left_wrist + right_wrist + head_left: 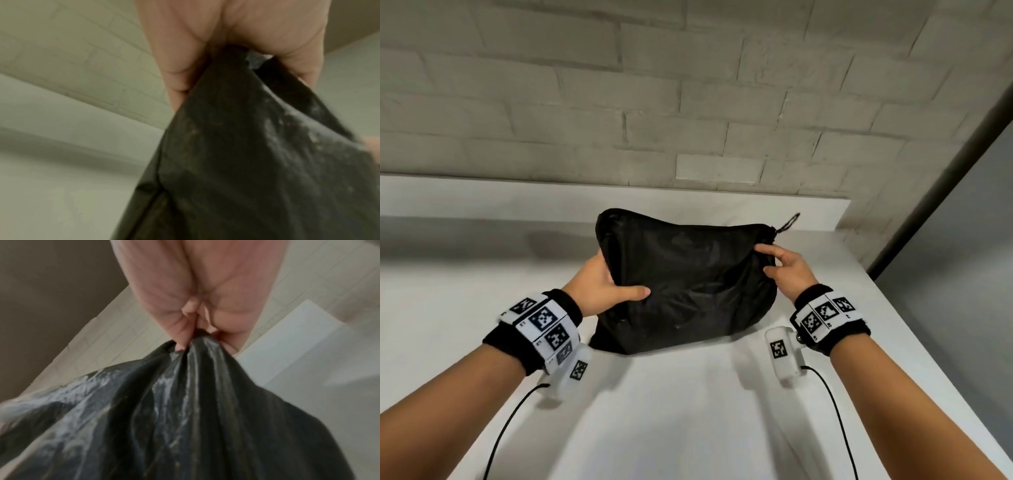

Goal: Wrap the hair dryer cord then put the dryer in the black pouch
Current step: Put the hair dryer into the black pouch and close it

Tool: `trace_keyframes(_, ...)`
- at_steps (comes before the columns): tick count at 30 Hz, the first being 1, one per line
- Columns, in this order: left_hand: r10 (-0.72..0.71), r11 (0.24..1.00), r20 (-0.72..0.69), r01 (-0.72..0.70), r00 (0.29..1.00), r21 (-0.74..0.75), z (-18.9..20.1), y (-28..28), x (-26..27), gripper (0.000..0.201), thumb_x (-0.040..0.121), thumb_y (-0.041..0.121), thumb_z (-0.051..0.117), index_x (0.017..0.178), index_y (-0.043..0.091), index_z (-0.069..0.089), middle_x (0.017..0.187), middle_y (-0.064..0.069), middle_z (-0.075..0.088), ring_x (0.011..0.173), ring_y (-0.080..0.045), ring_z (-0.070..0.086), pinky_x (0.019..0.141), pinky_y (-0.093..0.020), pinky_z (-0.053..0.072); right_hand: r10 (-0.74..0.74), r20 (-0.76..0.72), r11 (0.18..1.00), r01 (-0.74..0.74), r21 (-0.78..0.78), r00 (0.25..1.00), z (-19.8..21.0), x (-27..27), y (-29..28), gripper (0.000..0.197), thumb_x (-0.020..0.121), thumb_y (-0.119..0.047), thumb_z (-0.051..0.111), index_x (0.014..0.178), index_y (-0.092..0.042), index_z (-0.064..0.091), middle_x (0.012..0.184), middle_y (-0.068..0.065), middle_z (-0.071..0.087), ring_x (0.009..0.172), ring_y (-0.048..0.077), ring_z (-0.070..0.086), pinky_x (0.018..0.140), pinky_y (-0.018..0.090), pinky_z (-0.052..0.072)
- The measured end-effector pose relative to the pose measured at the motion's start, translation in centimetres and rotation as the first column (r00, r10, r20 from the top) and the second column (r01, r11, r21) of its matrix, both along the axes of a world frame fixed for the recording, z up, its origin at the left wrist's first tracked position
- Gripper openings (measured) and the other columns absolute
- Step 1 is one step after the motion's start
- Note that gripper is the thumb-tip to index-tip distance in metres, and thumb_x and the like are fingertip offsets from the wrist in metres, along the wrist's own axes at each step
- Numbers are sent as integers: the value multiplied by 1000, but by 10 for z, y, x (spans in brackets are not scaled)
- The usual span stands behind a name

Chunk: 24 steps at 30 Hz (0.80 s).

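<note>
The black pouch (688, 284) bulges, held up off the white table (688, 411) between both hands. My left hand (606, 284) grips its left edge, thumb across the front; the left wrist view shows the fabric (246, 154) clamped in that hand (236, 48). My right hand (784, 263) pinches the pouch's upper right corner, and in the right wrist view the fingers (180, 331) bunch the shiny black fabric (185, 402). A zipper pull loop (789, 222) sticks out at the top right corner. The hair dryer and its cord are not visible.
A raised white ledge (482, 195) runs along the back of the table under a pale brick wall (688, 85). The table's right edge (941, 346) drops off beside a dark post (945, 178). Thin black cables (506, 428) trail from both wrist cameras.
</note>
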<state>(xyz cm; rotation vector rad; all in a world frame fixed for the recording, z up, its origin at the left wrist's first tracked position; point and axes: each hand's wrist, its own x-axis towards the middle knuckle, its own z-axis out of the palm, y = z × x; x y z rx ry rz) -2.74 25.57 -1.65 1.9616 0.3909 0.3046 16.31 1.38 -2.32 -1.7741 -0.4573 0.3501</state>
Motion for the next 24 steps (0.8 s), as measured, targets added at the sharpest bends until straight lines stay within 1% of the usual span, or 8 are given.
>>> trace_keyframes(3,-7,991,-30,3,1000,-132,6,3,22,52,68,-2,77,96,32,50,95,16,59,89,2,55,96,-31,43,43,59,997,-39,-61,997,10,23,-1,49,81,20,40,121,-4,53,132,8,46,121,22,45,99,20,43)
trace_keyframes(5,-20,976,-117,-6,993,-218,8,9,36,48,52,16,82,89,30,55,83,16,67,87,-8,59,95,-33,44,89,78,984,-76,-160,993,14,38,-2,48,81,17,43,122,-7,53,143,11,38,131,25,38,113,36,31)
trace_keyframes(7,-28,964,-186,-23,982,-264,7,14,46,61,31,34,74,89,24,60,76,15,70,92,-18,60,91,-30,43,142,79,959,-118,-256,987,17,49,0,48,82,13,47,125,-9,51,145,12,35,133,25,35,114,39,28)
trace_keyframes(11,-17,961,-267,-58,964,-269,4,29,69,109,30,37,74,130,9,44,117,-10,62,110,-27,58,99,-37,44,226,53,898,-187,-398,973,21,72,7,49,83,6,52,128,-12,48,143,11,39,126,25,44,92,26,42)
trace_keyframes(14,-35,972,-306,-40,951,-233,4,43,86,110,35,39,76,135,11,41,126,-11,59,116,-29,56,106,-42,41,254,2,859,-224,-460,967,20,91,17,53,81,4,54,129,-17,47,144,13,36,104,27,56,66,20,54)
trace_keyframes(16,-53,968,-345,-37,937,-248,8,48,98,98,49,33,80,137,12,41,126,-10,59,116,-27,55,107,-42,39,276,-40,829,-259,-496,960,20,102,24,57,80,6,54,131,-16,44,145,12,33,93,26,58,54,16,54)
trace_keyframes(19,-83,957,-384,-34,919,-288,6,53,117,52,81,12,66,130,8,47,117,-9,61,111,-27,57,102,-39,41,285,-75,806,-281,-520,956,15,119,33,60,79,10,52,133,-13,41,145,14,32,93,28,56,51,17,53)
trace_keyframes(24,-90,940,-383,-50,919,-339,-6,64,147,17,88,10,57,105,11,60,103,-9,65,89,-20,63,79,-29,51,279,-91,798,-284,-532,956,5,144,43,61,78,14,49,133,-11,40,138,18,38,89,29,55,43,15,51)
